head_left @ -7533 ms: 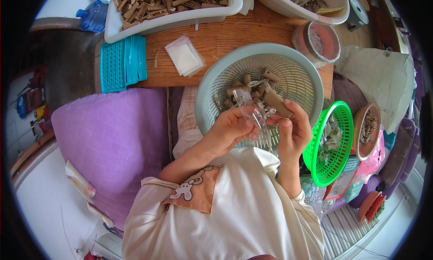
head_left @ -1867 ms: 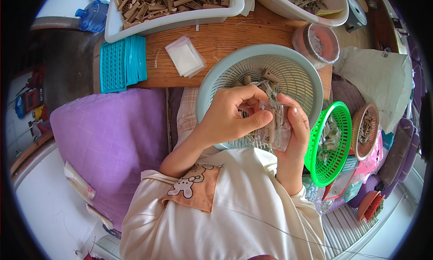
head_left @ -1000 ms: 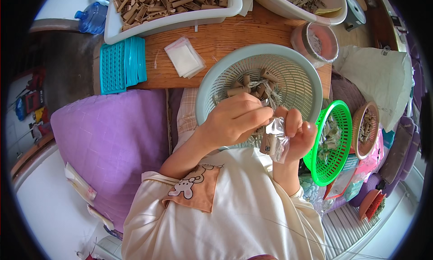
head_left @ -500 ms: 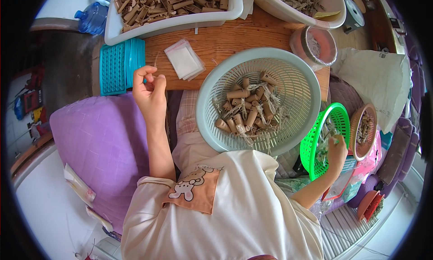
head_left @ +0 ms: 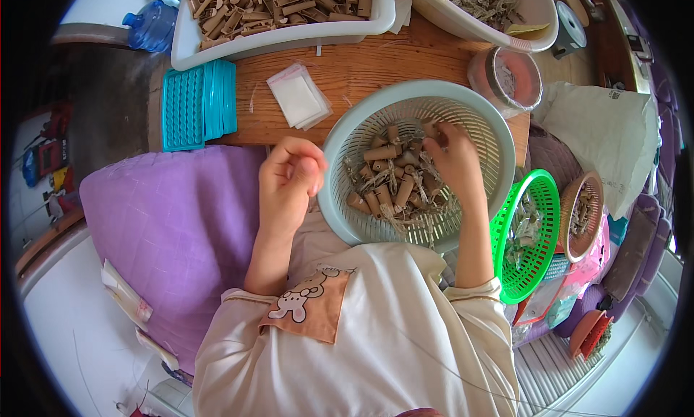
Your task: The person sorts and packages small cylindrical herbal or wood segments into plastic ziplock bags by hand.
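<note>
right hand (head_left: 454,160) lowered into pale green basket (head_left: 419,171), fingers curled onto brown tube pieces (head_left: 387,182), grip state cannot be told, left hand (head_left: 289,178) loosely curled just left of basket rim, nothing seen held, stack of clear bags (head_left: 298,97) above it, green basket (head_left: 531,233) to the right

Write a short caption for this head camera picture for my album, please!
Right hand reaches into a pale basket of brown tubes; left hand hovers beside it.
</note>
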### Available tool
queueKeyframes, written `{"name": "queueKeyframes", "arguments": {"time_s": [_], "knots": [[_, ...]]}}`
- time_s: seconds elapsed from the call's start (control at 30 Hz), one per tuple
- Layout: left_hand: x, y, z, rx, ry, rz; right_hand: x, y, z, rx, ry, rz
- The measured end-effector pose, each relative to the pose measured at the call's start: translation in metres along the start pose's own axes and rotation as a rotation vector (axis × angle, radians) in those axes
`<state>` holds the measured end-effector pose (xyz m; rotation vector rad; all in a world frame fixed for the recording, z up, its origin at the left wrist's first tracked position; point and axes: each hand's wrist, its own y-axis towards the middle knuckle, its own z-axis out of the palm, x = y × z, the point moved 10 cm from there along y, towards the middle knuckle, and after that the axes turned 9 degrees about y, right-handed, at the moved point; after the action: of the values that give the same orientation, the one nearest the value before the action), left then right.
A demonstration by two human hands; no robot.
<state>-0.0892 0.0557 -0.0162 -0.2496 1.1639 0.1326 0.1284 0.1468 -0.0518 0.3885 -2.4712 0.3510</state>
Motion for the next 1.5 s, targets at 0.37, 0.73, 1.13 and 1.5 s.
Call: {"name": "queueKeyframes", "arguments": {"time_s": [0.37, 0.73, 1.13, 1.5], "knots": [[-0.002, -0.012, 0.094, 0.358, 0.522, -0.034, 0.045, -0.041, -0.021, -0.072, 1.658, 0.171], [0.001, -0.002, 0.081, 0.133, 0.455, 0.024, 0.064, -0.052, -0.007, 0.007, 1.171, 0.212], [-0.032, 0.045, -0.043, -0.438, 1.242, 0.413, 0.025, -0.050, -0.004, -0.121, 1.400, 0.282], [0.031, 0.067, -0.075, -0.392, 1.573, 0.118, 0.027, -0.048, 0.010, -0.025, 1.406, 0.310]]}}
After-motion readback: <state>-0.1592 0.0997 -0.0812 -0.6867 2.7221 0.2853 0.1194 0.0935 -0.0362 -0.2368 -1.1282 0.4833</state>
